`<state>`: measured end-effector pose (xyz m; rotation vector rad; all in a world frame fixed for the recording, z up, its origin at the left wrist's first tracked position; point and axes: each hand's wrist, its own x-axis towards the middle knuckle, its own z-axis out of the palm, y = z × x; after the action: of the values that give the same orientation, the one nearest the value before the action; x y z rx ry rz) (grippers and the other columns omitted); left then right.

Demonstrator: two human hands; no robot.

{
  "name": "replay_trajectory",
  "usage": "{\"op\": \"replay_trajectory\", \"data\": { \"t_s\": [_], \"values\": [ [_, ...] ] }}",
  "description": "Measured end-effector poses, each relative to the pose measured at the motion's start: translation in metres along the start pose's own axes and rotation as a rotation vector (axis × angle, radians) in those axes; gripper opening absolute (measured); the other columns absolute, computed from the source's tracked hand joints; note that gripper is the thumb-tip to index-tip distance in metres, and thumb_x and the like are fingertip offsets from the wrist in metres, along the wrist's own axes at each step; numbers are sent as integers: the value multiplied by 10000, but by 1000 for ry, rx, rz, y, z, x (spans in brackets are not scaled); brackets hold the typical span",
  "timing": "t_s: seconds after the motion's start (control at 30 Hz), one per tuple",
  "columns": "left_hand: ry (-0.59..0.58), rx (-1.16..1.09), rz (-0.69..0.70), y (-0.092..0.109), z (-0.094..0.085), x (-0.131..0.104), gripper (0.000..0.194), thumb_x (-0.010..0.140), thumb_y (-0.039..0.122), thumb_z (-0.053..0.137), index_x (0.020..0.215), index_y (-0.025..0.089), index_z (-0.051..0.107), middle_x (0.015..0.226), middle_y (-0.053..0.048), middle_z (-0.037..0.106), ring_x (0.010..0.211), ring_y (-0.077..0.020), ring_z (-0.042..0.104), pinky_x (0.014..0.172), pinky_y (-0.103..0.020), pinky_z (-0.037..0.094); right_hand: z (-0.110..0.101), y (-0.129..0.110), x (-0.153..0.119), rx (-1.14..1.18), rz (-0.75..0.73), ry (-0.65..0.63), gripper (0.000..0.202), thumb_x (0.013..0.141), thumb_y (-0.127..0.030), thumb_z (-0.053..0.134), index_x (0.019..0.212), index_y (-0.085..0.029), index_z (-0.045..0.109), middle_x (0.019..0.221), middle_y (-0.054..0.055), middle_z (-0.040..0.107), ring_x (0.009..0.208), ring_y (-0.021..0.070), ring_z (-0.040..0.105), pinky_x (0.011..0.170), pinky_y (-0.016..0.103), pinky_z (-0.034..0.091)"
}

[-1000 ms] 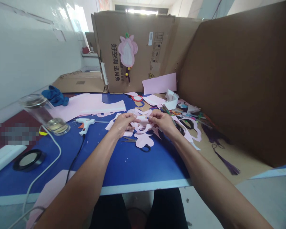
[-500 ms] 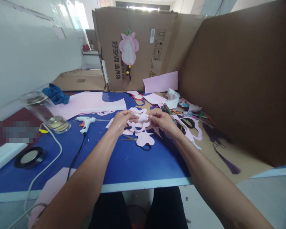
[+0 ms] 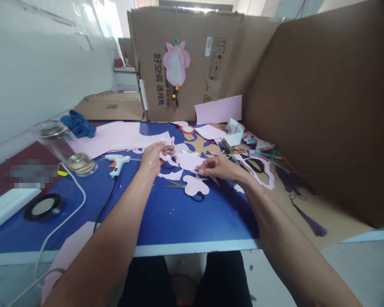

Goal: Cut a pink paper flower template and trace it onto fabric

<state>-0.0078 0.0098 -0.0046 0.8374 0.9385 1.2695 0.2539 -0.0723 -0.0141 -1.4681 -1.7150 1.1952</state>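
My left hand [image 3: 154, 159] pinches a thin, wavy strip of pink paper [image 3: 166, 157], its loose end hanging by the fingers. Just right of it, a pink paper cut-out with a rounded outline [image 3: 188, 162] is held at its right edge by the closed fingertips of my right hand [image 3: 218, 167]. Below the hands lie black-handled scissors [image 3: 199, 197], partly covered by another lobed pink cut-out [image 3: 196, 186]. Pink scraps [image 3: 173, 175] rest on the blue table between the hands.
A white glue gun [image 3: 117, 162] with a black cord lies left. Further left are a glass jar [image 3: 81, 164] and a tape roll [image 3: 45, 207]. Cardboard walls [image 3: 320, 106] stand behind and right. Scraps, tools and a purple tassel [image 3: 310, 219] lie right.
My hands have moved apart. The left has drawn the wavy strip leftward off the pink cut-out, while the right has lowered slightly with the cut-out.
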Motion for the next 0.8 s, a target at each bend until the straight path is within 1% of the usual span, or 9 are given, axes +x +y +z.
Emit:
{"op": "replay_trajectory", "data": {
  "t_s": [0.1, 0.2, 0.27, 0.33, 0.4, 0.5, 0.63, 0.7, 0.8],
  "values": [
    [4, -4, -18, -2, 1, -1, 119, 896, 194, 779, 891, 182, 660, 860, -93, 828, 623, -154, 741, 549, -223, 519, 2, 2, 0, -32, 37, -99, 496, 647, -546, 1024, 919, -202, 793, 841, 15, 743, 729, 159, 588, 617, 279, 394],
    [8, 13, -43, -5, 2, -2, 94, 961, 201, 748, 928, 171, 665, 883, -92, 813, 653, -156, 740, 572, -232, 532, 5, 4, 1, -57, 58, -152, 558, 650, -554, 1018, 1005, -199, 773, 831, -6, 709, 715, 147, 551, 631, 282, 374],
    [3, 35, -67, -7, 2, -3, 93, 1016, 239, 732, 1022, 153, 697, 947, -86, 798, 720, -164, 746, 633, -261, 577, 5, 6, 3, -68, 62, -169, 586, 650, -570, 1009, 1022, -197, 752, 778, -24, 672, 673, 141, 519, 613, 285, 348],
    [-2, 60, -92, -9, 2, -4, 234, 1059, 341, 734, 1194, 151, 712, 1101, -77, 769, 859, -184, 748, 746, -332, 639, 5, 7, 4, -84, 65, -182, 589, 645, -568, 1005, 1017, -196, 740, 715, -45, 623, 638, 134, 486, 599, 285, 319],
    [-16, 80, -110, -10, 2, -6, 343, 1067, 399, 734, 1316, 166, 697, 1246, -94, 736, 1009, -222, 746, 861, -411, 663, 5, 9, 4, -94, 66, -197, 570, 649, -550, 999, 1009, -195, 736, 679, -56, 598, 620, 131, 469, 593, 285, 306],
    [-37, 95, -129, -12, 3, -9, 385, 1065, 405, 735, 1371, 177, 683, 1335, -114, 713, 1105, -254, 738, 930, -459, 658, 6, 10, 4, -89, 70, -224, 534, 666, -526, 986, 1007, -198, 739, 665, -58, 597, 609, 130, 465, 590, 285, 302],
    [-51, 87, -132, -13, 4, -10, 350, 1067, 400, 736, 1327, 169, 696, 1267, -97, 730, 1034, -228, 743, 880, -423, 664, 7, 8, 3, -44, 76, -250, 498, 687, -539, 966, 993, -206, 758, 701, -46, 625, 635, 135, 489, 608, 284, 334],
    [-43, 65, -116, -12, 4, -9, 272, 1062, 361, 740, 1238, 156, 713, 1162, -81, 754, 920, -194, 745, 784, -354, 651, 6, 7, 3, -21, 79, -260, 489, 688, -551, 962, 982, -208, 775, 747, -27, 672, 674, 146, 531, 642, 291, 382],
    [-13, 1, -68, -8, 2, -5, 110, 1005, 247, 757, 1021, 152, 705, 964, -80, 791, 730, -156, 735, 606, -239, 545, 4, 3, 1, 8, 81, -257, 481, 691, -558, 964, 970, -204, 796, 819, -3, 726, 730, 160, 583, 687, 300, 431]
  ]
}}
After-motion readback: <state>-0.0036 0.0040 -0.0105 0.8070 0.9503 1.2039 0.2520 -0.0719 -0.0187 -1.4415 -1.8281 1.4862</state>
